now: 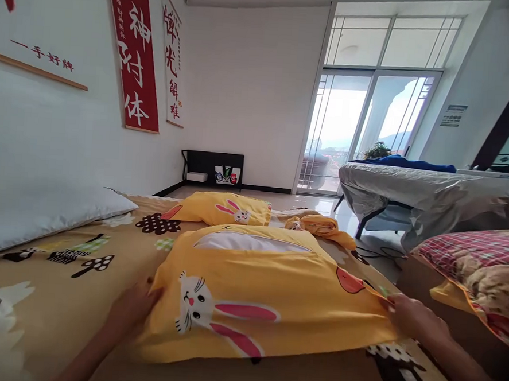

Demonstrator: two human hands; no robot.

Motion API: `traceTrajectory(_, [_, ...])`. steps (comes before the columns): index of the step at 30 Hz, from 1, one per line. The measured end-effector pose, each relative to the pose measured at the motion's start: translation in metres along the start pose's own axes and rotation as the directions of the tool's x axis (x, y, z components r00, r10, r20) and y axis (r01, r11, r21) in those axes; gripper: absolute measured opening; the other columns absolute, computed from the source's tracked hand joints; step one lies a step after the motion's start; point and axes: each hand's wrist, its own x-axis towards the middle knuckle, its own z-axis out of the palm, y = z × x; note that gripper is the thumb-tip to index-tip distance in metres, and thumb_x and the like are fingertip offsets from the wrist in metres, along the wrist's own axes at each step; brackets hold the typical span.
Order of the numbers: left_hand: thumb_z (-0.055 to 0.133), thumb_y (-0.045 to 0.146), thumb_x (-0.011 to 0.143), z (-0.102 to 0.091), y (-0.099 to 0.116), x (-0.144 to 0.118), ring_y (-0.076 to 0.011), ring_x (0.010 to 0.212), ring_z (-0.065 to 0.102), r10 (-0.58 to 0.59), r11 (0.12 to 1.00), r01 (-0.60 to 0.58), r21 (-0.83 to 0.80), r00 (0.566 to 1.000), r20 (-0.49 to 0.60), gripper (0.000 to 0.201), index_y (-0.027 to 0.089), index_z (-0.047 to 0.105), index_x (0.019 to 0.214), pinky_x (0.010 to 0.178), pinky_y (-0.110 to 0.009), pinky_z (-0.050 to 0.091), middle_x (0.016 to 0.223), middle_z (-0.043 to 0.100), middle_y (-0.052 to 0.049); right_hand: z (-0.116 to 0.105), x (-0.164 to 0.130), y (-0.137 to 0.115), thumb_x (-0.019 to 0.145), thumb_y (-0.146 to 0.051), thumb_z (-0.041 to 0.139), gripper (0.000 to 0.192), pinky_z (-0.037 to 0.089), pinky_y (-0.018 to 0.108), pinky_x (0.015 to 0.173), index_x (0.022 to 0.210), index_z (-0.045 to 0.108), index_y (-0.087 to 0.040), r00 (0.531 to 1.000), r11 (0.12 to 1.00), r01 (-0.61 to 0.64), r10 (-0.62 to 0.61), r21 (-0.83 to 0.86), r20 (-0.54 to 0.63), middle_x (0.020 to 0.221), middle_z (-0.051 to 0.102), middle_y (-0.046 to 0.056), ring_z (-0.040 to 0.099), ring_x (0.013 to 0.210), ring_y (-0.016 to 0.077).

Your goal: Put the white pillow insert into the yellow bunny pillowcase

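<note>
Two hands at the near pillow, seen from the head camera. Left hand [133, 306] pressed against the left edge of a yellow pillow [265, 297] with a rabbit print, fingers curled onto the fabric, seemingly steadying that side. Right hand [410, 318] pinching the pillow's right corner, grip closed on the case cloth, as if pulling it taut. Pillow lying flat between both hands on the bed [57, 310], white inner pad showing through the opening along the far edge, so the case not fully drawn over.

Three yellow pieces counted beyond the hands: the held pillow, a second yellow pillow [223, 208] farther off and slightly to the left, and a crumpled yellow case [321, 226] just right of that one. One bare white pillow [41, 215] far left of the left hand, by the wall. One plaid quilt [478, 267] right of the right hand, on a neighbouring surface. Two red-lettered scrolls [136, 51] hanging on the wall above left.
</note>
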Motion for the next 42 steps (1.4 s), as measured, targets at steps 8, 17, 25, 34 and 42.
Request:
traceTrajectory(8, [0.026, 0.035, 0.096, -0.021, 0.093, 0.014, -0.0222, 0.133, 0.04, 0.609, 0.772, -0.631, -0.077, 0.768, -0.195, 0.046, 0.018, 0.051, 0.13, 0.115, -0.04, 0.027, 0.139, 0.051, -0.01, -0.028, -0.007, -0.17, 0.091, -0.051, 0.036, 0.048, 0.034, 0.041, 0.108, 0.126, 0.057, -0.026, 0.797, 0.771, 0.586, -0.603, 0.249, -0.011, 0.134, 0.054, 0.006, 0.049, 0.123, 0.0231])
traceTrajectory(17, [0.023, 0.042, 0.098, -0.001, 0.124, 0.04, -0.0192, 0.091, 0.065, 0.559, 0.827, -0.558, -0.065, 0.804, 0.201, 0.053, 0.017, 0.068, 0.086, 0.083, -0.028, 0.047, 0.1, 0.071, -0.009, -0.013, 0.005, -0.212, 0.097, -0.05, 0.027, 0.053, 0.037, 0.035, 0.09, 0.089, 0.068, -0.017, 0.821, 0.825, 0.555, -0.564, 0.102, 0.092, 0.096, 0.067, 0.009, 0.06, 0.093, 0.0209])
traceTrajectory(25, [0.026, 0.04, 0.095, -0.019, 0.134, 0.027, -0.0249, 0.088, 0.066, 0.533, 0.782, -0.57, 0.252, 0.822, 0.203, 0.053, 0.014, 0.071, 0.082, 0.08, -0.034, 0.045, 0.094, 0.071, -0.015, -0.06, 0.006, -0.191, 0.097, -0.038, 0.033, 0.049, 0.034, 0.04, 0.094, 0.084, 0.073, -0.013, 0.824, 0.812, 0.567, -0.555, -0.136, 0.12, 0.086, 0.069, 0.014, 0.063, 0.086, 0.024])
traceTrajectory(34, [0.015, 0.047, 0.096, -0.161, 0.175, 0.053, -0.0313, 0.102, 0.06, 0.583, 0.737, -0.451, 0.503, 0.801, -0.136, 0.065, 0.01, 0.068, 0.102, 0.088, -0.041, 0.04, 0.102, 0.067, -0.018, -0.131, 0.016, -0.224, 0.098, -0.032, 0.016, 0.056, 0.029, 0.047, 0.098, 0.11, 0.064, -0.004, 0.862, 0.844, 0.479, -0.504, -0.242, -0.052, 0.089, 0.067, 0.021, 0.062, 0.088, 0.027])
traceTrajectory(42, [0.039, 0.024, 0.088, -0.017, 0.125, 0.02, -0.026, 0.082, 0.068, 0.344, 0.755, -0.42, 0.504, 0.908, 0.241, 0.037, 0.014, 0.074, 0.08, 0.071, -0.033, 0.047, 0.091, 0.073, -0.017, -0.012, -0.072, -0.247, 0.098, -0.027, 0.035, 0.033, 0.046, 0.034, 0.083, 0.104, 0.064, -0.013, 0.814, 0.817, 0.565, -0.53, -0.114, 0.238, 0.086, 0.068, 0.007, 0.064, 0.077, 0.0148])
